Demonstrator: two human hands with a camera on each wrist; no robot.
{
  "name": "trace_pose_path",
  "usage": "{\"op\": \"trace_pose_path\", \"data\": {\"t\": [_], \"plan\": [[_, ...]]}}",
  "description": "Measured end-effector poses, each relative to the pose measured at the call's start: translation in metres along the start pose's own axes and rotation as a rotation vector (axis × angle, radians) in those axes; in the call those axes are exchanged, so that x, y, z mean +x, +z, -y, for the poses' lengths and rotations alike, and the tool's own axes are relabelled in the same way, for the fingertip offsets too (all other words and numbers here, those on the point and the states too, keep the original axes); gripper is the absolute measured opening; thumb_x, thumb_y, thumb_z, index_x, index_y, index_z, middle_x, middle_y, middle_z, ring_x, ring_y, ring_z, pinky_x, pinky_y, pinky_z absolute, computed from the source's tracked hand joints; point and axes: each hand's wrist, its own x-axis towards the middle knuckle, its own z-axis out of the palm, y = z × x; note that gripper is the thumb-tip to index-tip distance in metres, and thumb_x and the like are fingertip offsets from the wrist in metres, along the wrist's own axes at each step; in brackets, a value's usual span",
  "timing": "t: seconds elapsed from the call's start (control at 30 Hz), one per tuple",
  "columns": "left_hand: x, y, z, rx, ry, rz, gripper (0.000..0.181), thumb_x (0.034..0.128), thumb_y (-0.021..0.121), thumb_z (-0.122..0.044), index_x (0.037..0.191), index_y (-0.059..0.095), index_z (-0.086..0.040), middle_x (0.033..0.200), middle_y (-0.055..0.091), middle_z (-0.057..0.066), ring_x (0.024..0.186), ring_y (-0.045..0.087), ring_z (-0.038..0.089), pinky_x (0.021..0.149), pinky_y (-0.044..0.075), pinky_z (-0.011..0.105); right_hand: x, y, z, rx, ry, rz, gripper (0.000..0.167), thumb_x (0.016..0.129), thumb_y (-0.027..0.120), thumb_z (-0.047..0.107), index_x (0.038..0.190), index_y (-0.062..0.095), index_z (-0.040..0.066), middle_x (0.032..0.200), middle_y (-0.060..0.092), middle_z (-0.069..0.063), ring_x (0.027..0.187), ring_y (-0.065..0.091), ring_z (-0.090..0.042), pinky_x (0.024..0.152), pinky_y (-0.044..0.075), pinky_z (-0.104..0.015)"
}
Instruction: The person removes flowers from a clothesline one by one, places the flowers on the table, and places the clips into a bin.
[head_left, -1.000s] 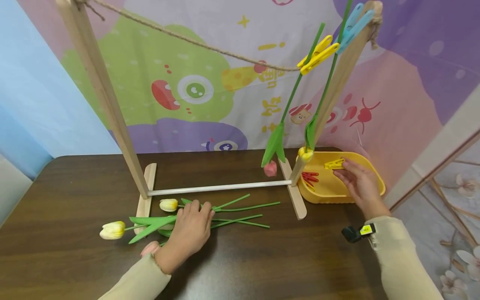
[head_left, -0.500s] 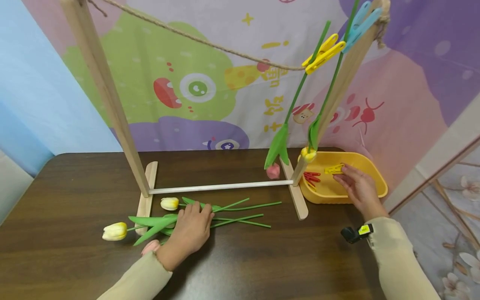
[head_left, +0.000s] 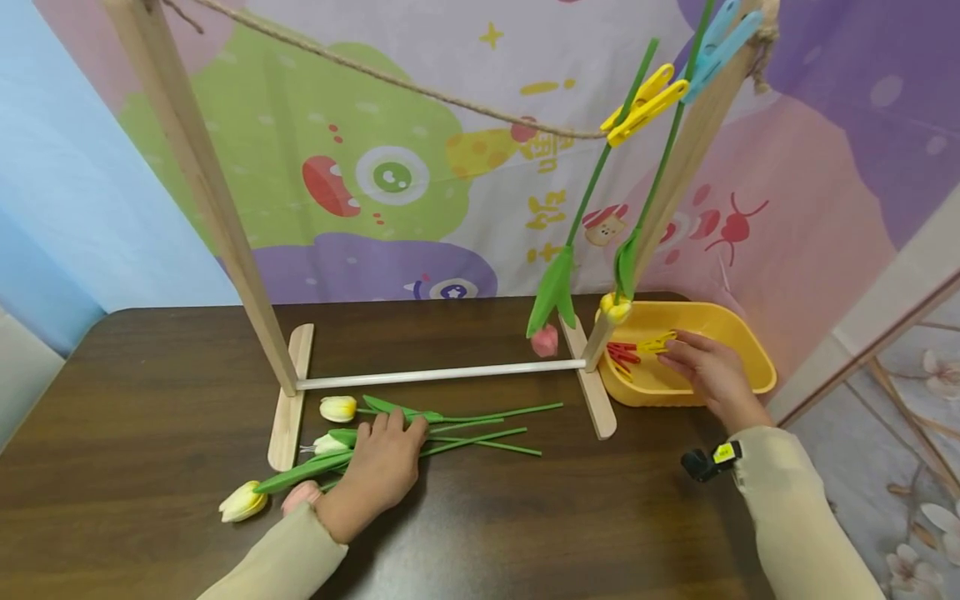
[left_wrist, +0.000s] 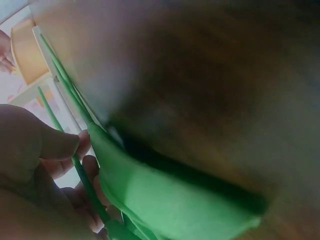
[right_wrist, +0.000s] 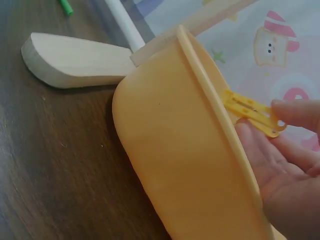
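Note:
My left hand (head_left: 384,468) is over the artificial tulips on the table; the left wrist view shows its thumb and fingers pinching a green stem (left_wrist: 86,182) beside a broad leaf (left_wrist: 160,192). Left of this hand lie a yellow-white tulip head (head_left: 243,502) and a pink one (head_left: 302,495); whose stem it holds I cannot tell. My right hand (head_left: 714,377) pinches a yellow clothespin (right_wrist: 255,114) at the yellow basket (head_left: 651,397). Red clothespins (head_left: 622,353) lie inside, close to the held clothespin.
A wooden frame (head_left: 225,225) with a white bar (head_left: 442,376) and a twine line (head_left: 412,87) stands on the table (head_left: 525,517). Near its right post, a yellow clip (head_left: 647,107) and a blue clip (head_left: 722,52) hold two hanging tulips, pink (head_left: 545,341) and yellow (head_left: 615,308).
The far-left tulip head has shifted toward me and slightly right, and a white tulip head has come into sight beside the left hand. The right hand has moved the yellow clothespin slightly left.

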Motion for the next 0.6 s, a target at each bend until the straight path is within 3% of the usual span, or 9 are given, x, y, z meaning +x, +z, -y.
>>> {"op": "trace_pose_path", "data": {"t": [0.17, 0.23, 0.33, 0.43, 0.6], "plan": [[0.000, 0.000, 0.000, 0.014, 0.004, 0.007, 0.007, 0.0909, 0.057, -0.015, 0.088, 0.052, -0.011, 0.081, 0.048, 0.010, 0.074, 0.044, 0.027, 0.061, 0.026, 0.036, 0.006, 0.002, -0.001, -0.363, 0.013, -0.007, 0.064, 0.094, 0.056, 0.013, 0.143, 0.022, -0.010, 0.086, 0.060, 0.017, 0.080, 0.067, 0.001, 0.080, 0.052, -0.021], [0.000, -0.001, 0.000, 0.019, 0.005, 0.011, 0.007, 0.0911, 0.057, -0.016, 0.089, 0.053, -0.011, 0.081, 0.049, 0.010, 0.074, 0.043, 0.026, 0.061, 0.026, 0.036, 0.009, 0.003, -0.002, -0.489, 0.013, -0.006, 0.061, 0.094, 0.055, 0.015, 0.141, 0.026, -0.012, 0.087, 0.060, 0.015, 0.081, 0.067, 0.001, 0.084, 0.051, -0.025], [0.000, -0.001, 0.000, 0.017, 0.003, 0.022, 0.005, 0.0911, 0.058, -0.015, 0.090, 0.055, -0.011, 0.082, 0.049, 0.010, 0.073, 0.043, 0.025, 0.061, 0.026, 0.035, 0.012, 0.004, -0.004, -0.624, 0.013, 0.006, 0.059, 0.095, 0.055, 0.017, 0.138, 0.030, -0.014, 0.103, 0.064, -0.006, 0.087, 0.068, -0.005, 0.089, 0.049, -0.032], [-0.001, -0.002, 0.000, 0.014, 0.003, 0.029, 0.006, 0.0900, 0.060, -0.015, 0.091, 0.055, -0.011, 0.083, 0.050, 0.010, 0.074, 0.045, 0.025, 0.061, 0.027, 0.036, 0.014, 0.006, -0.005, -0.751, 0.014, 0.015, 0.057, 0.095, 0.053, 0.021, 0.136, 0.034, -0.015, 0.124, 0.054, -0.028, 0.097, 0.068, -0.016, 0.090, 0.048, -0.037], [-0.001, -0.002, 0.000, 0.007, 0.005, 0.029, 0.011, 0.0874, 0.064, -0.017, 0.091, 0.056, -0.011, 0.085, 0.051, 0.009, 0.077, 0.048, 0.026, 0.062, 0.029, 0.036, 0.015, 0.010, -0.007, -0.850, 0.053, 0.027, 0.058, 0.096, 0.052, 0.024, 0.135, 0.035, -0.015, 0.132, 0.046, -0.033, 0.110, 0.061, -0.034, 0.089, 0.049, -0.038]]}}
